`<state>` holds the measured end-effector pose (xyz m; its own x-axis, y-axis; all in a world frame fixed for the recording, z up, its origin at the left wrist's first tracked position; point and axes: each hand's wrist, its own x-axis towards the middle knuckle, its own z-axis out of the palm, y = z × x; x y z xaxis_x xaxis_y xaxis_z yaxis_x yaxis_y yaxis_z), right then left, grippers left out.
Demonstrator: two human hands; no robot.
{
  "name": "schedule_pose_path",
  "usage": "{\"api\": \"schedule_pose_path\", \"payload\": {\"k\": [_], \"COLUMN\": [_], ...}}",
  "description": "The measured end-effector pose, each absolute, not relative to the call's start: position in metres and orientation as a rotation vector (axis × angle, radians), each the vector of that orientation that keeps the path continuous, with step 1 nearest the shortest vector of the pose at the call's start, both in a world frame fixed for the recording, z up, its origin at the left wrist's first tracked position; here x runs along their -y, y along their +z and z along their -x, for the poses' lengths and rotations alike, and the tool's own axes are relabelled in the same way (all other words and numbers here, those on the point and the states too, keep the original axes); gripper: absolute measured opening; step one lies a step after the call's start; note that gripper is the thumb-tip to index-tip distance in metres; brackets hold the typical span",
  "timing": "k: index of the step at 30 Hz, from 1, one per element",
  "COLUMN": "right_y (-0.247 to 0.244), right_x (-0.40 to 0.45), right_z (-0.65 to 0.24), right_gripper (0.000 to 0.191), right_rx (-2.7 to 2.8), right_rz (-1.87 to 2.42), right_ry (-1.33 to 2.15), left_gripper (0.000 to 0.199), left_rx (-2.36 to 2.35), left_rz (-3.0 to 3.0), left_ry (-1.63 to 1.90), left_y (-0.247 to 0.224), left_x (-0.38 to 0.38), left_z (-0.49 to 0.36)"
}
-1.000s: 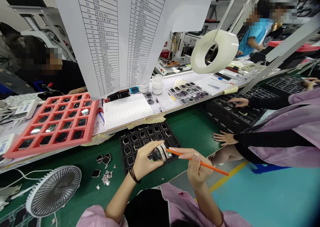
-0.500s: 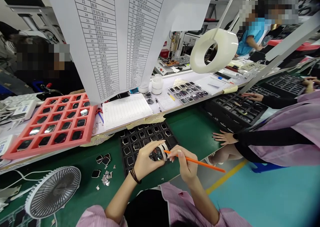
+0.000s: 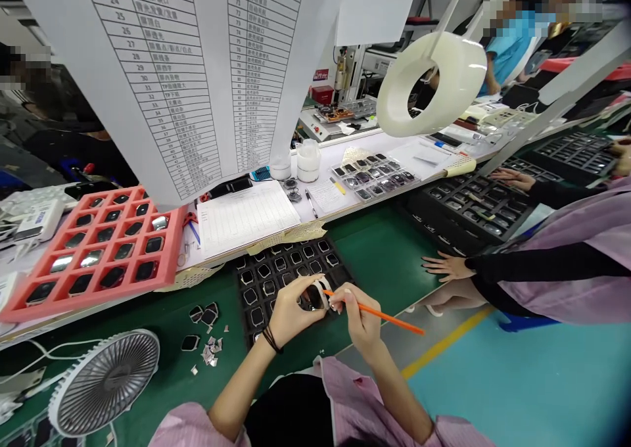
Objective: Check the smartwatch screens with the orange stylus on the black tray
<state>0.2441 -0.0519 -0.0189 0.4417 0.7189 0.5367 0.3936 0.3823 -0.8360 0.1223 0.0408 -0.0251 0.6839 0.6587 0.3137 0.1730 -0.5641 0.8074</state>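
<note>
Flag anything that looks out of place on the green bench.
Small silvery scraps and three dark, squarish watch-like pieces lie loose near the white fan; they look stray, since similar pieces sit in the black compartmented tray.

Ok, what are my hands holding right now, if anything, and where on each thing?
The left hand grips a small watch piece by its edges, between thumb and fingers. The right hand pinches an orange stick near the end at the piece.

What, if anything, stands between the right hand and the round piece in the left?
Nothing visible does: the left hand grips the round piece; the right hand holds the orange stick, tip at the piece's pale rim.
</note>
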Motion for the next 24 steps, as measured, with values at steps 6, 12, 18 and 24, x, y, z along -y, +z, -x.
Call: {"api": "schedule_pose_path", "payload": {"k": [6, 12, 18, 24], "right_y": [-0.05, -0.069, -0.092, -0.099], "right_x": [0.049, 0.071, 0.085, 0.083], "right_z": [-0.276, -0.295, -0.296, -0.297], "right_gripper": [0.04, 0.041, 0.042, 0.041], "right_rx": [0.651, 0.512, 0.389, 0.448], "right_rz": [1.353, 1.464, 1.567, 1.618], "right_ry": [0.321, 0.278, 0.278, 0.34], "left_gripper": [0.041, 0.03, 0.029, 0.062], "left_rx": [-0.937, -1.027, -1.031, -0.991], "left_rz": [-2.262, -2.3, -2.367, -2.401], "left_ry": [0.381, 0.123, 0.043, 0.113], "left_y": [-0.1, -0.187, -0.219, -0.224], "left_x": [-0.073, -0.091, -0.094, -0.084], "left_z": [-0.166, -0.209, -0.237, -0.272]}}
